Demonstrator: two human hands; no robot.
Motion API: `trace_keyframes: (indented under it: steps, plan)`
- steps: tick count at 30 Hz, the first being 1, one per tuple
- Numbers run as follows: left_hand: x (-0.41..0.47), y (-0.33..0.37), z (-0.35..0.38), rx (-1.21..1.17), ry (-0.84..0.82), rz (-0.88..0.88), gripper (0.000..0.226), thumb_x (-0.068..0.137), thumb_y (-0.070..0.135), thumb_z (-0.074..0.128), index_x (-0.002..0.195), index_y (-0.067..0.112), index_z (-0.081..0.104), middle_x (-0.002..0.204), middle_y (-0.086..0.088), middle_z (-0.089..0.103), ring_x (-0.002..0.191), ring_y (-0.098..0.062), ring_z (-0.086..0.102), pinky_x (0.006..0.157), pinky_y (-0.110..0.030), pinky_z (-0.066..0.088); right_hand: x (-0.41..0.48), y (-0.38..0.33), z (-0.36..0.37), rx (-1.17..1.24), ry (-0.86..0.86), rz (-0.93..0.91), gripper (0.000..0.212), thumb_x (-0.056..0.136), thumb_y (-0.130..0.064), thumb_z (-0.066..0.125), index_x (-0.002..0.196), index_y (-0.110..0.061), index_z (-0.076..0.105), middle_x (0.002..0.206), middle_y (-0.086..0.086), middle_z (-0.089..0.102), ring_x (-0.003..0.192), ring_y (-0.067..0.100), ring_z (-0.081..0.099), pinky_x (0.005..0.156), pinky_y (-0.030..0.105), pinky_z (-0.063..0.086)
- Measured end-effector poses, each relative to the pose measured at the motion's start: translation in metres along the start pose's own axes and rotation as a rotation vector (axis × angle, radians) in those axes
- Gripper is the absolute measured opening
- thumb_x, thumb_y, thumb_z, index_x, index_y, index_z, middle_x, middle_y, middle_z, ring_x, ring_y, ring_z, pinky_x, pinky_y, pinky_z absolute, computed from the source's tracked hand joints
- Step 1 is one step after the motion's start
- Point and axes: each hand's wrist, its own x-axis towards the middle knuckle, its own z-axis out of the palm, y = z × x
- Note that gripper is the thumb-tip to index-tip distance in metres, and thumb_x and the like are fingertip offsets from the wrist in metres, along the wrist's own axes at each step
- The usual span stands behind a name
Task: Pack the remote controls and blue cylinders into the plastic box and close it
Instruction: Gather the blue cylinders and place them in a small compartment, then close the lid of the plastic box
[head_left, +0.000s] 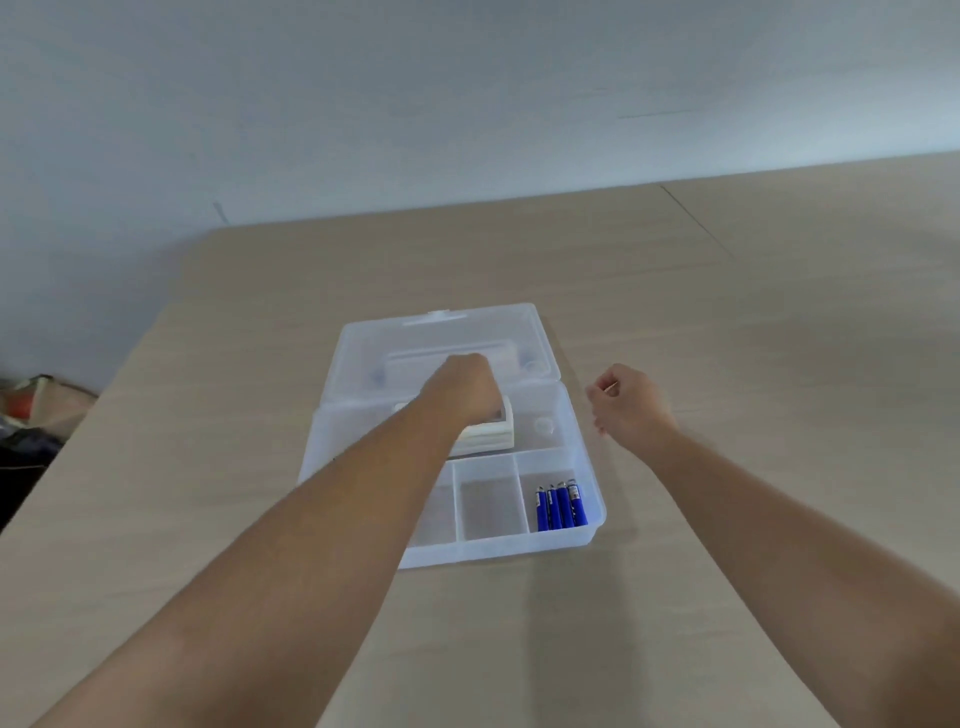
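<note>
Reaching over open plastic box on wooden table, left hand lies on stack of white remote controls in large rear compartment; fingers hidden from here, grip cannot be told. Right hand hovers just beside box right wall, fingers loosely curled, holding nothing. Four blue cylinders lie side by side in front right compartment. Middle front compartment bare. Lid folded back flat behind box.

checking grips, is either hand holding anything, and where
Left hand rests on the remotes from above; grip hidden. Right hand holds nothing.
</note>
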Motion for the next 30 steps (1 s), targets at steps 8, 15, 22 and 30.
trace_keyframes:
  steps: [8,15,22,30]
  plan:
    - [0.062,-0.108,-0.053,-0.331,0.331,-0.222,0.042,0.09,0.022,0.049,0.127,0.002,0.051,0.131,-0.017,0.053,0.118,-0.034,0.054,0.094,-0.034,0.045,0.07,-0.04,0.033,0.071,0.069,0.048,0.017,0.085,-0.014,0.051,0.095,-0.007,0.064,0.085,0.006,0.061,0.08,0.023,0.054,0.067,0.027,0.041]
    - [0.106,-0.156,-0.027,-0.622,0.176,-0.449,0.068,0.093,0.039,0.047,0.145,-0.003,0.032,0.147,-0.021,0.041,0.133,-0.036,0.043,0.106,-0.037,0.037,0.114,-0.024,0.065,0.025,0.01,0.13,0.022,0.088,-0.02,0.052,0.1,-0.004,0.063,0.085,0.008,0.054,0.09,0.032,0.058,0.079,0.037,0.047]
    - [0.132,-0.174,-0.025,-1.022,0.157,-0.566,0.066,0.087,0.048,0.054,0.136,0.004,0.048,0.131,-0.016,0.059,0.099,-0.035,0.064,0.089,-0.038,0.047,0.142,-0.023,0.083,0.306,-0.043,0.323,0.025,0.085,-0.024,0.054,0.067,-0.007,0.059,0.073,0.012,0.056,0.066,0.027,0.051,0.063,0.031,0.037]
    - [0.125,-0.17,-0.07,-1.259,0.358,-0.392,0.077,0.067,0.058,0.068,0.128,0.012,0.056,0.128,-0.012,0.062,0.107,-0.03,0.061,0.101,-0.05,0.046,0.15,-0.071,0.061,0.577,0.032,0.226,0.023,0.088,-0.027,0.055,0.068,-0.017,0.053,0.061,-0.001,0.056,0.055,0.014,0.053,0.067,0.031,0.046]
